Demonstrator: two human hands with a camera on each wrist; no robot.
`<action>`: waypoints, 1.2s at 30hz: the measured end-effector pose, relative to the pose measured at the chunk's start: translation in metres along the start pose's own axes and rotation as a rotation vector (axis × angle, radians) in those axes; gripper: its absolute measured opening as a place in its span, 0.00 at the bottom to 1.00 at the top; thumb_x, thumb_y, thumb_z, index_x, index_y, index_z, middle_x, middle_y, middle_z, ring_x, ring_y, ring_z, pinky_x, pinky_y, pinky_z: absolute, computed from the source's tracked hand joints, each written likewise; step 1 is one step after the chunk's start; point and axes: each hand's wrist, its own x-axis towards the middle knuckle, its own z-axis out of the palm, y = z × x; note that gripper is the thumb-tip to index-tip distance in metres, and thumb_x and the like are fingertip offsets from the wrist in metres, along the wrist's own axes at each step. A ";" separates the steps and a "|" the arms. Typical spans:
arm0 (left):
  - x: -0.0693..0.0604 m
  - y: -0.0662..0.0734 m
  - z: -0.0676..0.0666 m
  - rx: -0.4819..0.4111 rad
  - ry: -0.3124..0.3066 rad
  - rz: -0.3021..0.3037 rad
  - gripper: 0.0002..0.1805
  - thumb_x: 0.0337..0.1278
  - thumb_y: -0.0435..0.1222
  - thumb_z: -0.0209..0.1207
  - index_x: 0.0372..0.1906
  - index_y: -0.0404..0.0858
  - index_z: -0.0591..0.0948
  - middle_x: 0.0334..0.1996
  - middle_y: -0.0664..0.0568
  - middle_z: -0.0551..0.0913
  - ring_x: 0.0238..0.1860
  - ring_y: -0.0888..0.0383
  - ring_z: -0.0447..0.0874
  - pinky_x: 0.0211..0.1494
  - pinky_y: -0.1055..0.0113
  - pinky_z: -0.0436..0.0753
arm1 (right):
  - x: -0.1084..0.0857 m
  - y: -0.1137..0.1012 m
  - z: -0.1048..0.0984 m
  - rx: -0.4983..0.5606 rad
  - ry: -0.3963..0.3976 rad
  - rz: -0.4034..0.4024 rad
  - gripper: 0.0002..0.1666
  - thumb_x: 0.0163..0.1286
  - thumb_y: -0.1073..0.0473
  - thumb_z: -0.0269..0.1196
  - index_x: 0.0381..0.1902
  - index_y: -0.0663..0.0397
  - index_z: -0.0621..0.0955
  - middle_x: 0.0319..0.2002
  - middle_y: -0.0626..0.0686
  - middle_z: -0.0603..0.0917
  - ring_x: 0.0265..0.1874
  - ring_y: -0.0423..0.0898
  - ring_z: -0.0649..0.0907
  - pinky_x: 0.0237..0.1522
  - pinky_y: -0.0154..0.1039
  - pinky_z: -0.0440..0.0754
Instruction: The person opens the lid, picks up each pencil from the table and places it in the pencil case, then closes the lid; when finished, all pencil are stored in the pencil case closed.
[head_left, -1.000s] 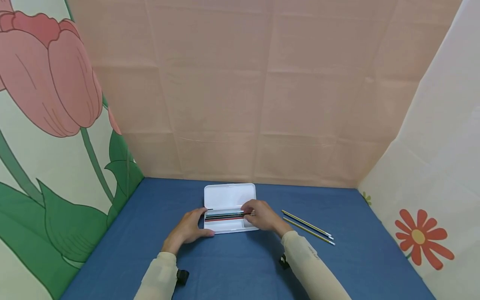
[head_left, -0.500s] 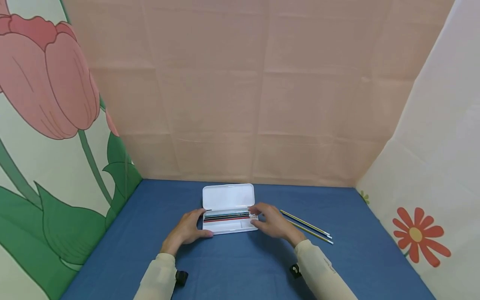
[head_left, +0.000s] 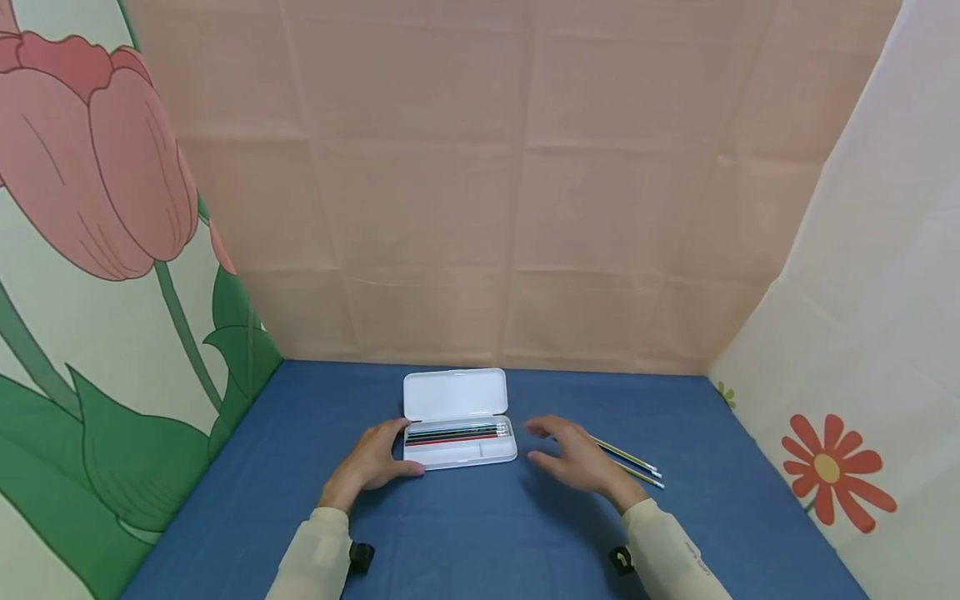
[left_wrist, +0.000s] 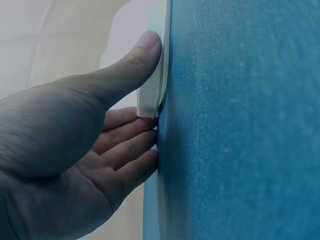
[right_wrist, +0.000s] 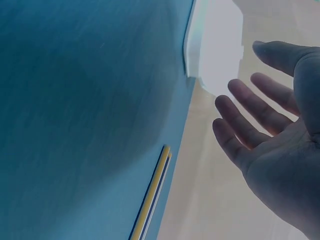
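A white pencil case (head_left: 442,456) lies on the blue cloth with its lid (head_left: 455,395) raised at the back. Several dark pencils and a red one (head_left: 453,436) lie side by side in its rear part. My left hand (head_left: 371,464) grips the case's left end, thumb along the front wall and fingers at the end and back; the left wrist view shows the thumb (left_wrist: 135,62) on the white wall. To the right of the case, my right hand (head_left: 576,460) hovers with parted fingers, holding nothing. Yellow pencils (head_left: 636,462) lie behind and beneath it, partly hidden.
Blue cloth (head_left: 465,533) covers the table. A beige cloth wall (head_left: 480,183) rises at the back, a tulip-print cloth (head_left: 97,167) at the left, and a white flower-print cloth (head_left: 862,333) at the right.
My right hand has let go of a pencil inside the case and moved right, towards the yellow pencils. The left hand stays on the case.
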 end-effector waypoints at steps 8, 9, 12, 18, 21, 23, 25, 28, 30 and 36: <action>0.001 0.000 0.001 -0.002 0.005 0.010 0.53 0.58 0.47 0.85 0.83 0.31 0.73 0.81 0.32 0.76 0.82 0.30 0.74 0.85 0.28 0.72 | -0.026 0.021 -0.015 -0.026 0.037 0.030 0.26 0.81 0.56 0.73 0.72 0.51 0.84 0.69 0.55 0.89 0.66 0.57 0.89 0.67 0.63 0.88; 0.001 -0.001 0.001 -0.001 0.005 0.011 0.53 0.57 0.47 0.85 0.83 0.31 0.73 0.81 0.32 0.76 0.82 0.30 0.74 0.84 0.28 0.73 | -0.030 0.024 -0.017 -0.029 0.040 0.037 0.26 0.80 0.56 0.73 0.72 0.51 0.84 0.69 0.55 0.89 0.66 0.57 0.89 0.67 0.63 0.88; 0.001 -0.001 0.001 -0.004 0.004 0.013 0.53 0.57 0.47 0.85 0.83 0.31 0.73 0.81 0.31 0.76 0.82 0.29 0.74 0.84 0.28 0.73 | -0.040 0.032 -0.024 -0.026 0.041 0.067 0.26 0.81 0.56 0.73 0.71 0.54 0.84 0.69 0.56 0.89 0.66 0.60 0.89 0.66 0.64 0.89; 0.001 0.000 0.001 -0.006 0.006 0.020 0.53 0.58 0.46 0.85 0.83 0.31 0.73 0.81 0.31 0.76 0.81 0.29 0.74 0.84 0.28 0.73 | -0.056 0.046 -0.038 -0.016 0.028 0.121 0.28 0.81 0.56 0.73 0.73 0.59 0.82 0.68 0.62 0.88 0.67 0.65 0.88 0.66 0.65 0.88; 0.000 -0.002 0.001 -0.001 0.003 0.016 0.53 0.59 0.46 0.85 0.83 0.31 0.72 0.81 0.31 0.76 0.82 0.29 0.74 0.84 0.28 0.73 | -0.063 0.053 -0.042 -0.043 0.029 0.133 0.27 0.80 0.57 0.73 0.72 0.59 0.83 0.68 0.62 0.89 0.66 0.65 0.88 0.65 0.65 0.89; 0.000 -0.002 0.001 0.001 0.000 0.013 0.53 0.59 0.46 0.85 0.83 0.31 0.72 0.81 0.31 0.76 0.82 0.29 0.73 0.84 0.28 0.73 | -0.067 0.057 -0.044 -0.049 0.034 0.152 0.26 0.80 0.58 0.74 0.70 0.59 0.84 0.66 0.62 0.89 0.65 0.64 0.89 0.64 0.64 0.89; 0.000 -0.002 0.001 0.005 -0.001 0.013 0.53 0.58 0.46 0.85 0.83 0.31 0.72 0.81 0.31 0.76 0.82 0.28 0.73 0.84 0.28 0.73 | -0.071 0.062 -0.047 -0.060 0.043 0.157 0.25 0.79 0.58 0.75 0.69 0.60 0.85 0.64 0.62 0.90 0.63 0.63 0.90 0.63 0.64 0.90; 0.001 -0.002 0.001 0.005 0.003 0.016 0.53 0.58 0.46 0.85 0.82 0.30 0.72 0.81 0.31 0.76 0.81 0.28 0.74 0.84 0.27 0.73 | -0.077 0.068 -0.050 -0.066 0.058 0.169 0.25 0.77 0.59 0.76 0.67 0.61 0.86 0.62 0.61 0.91 0.60 0.62 0.91 0.61 0.63 0.91; 0.001 -0.002 0.001 0.000 0.004 0.015 0.53 0.59 0.46 0.85 0.83 0.31 0.72 0.81 0.31 0.76 0.82 0.29 0.74 0.84 0.27 0.73 | -0.080 0.071 -0.053 -0.066 0.063 0.173 0.25 0.77 0.59 0.76 0.67 0.62 0.86 0.61 0.61 0.91 0.59 0.61 0.91 0.60 0.62 0.91; 0.001 0.000 0.001 0.003 0.004 0.013 0.53 0.59 0.47 0.85 0.83 0.31 0.72 0.81 0.31 0.76 0.82 0.29 0.73 0.84 0.27 0.73 | -0.088 0.080 -0.057 -0.070 0.049 0.203 0.25 0.76 0.59 0.76 0.66 0.63 0.86 0.60 0.60 0.92 0.58 0.60 0.91 0.58 0.60 0.91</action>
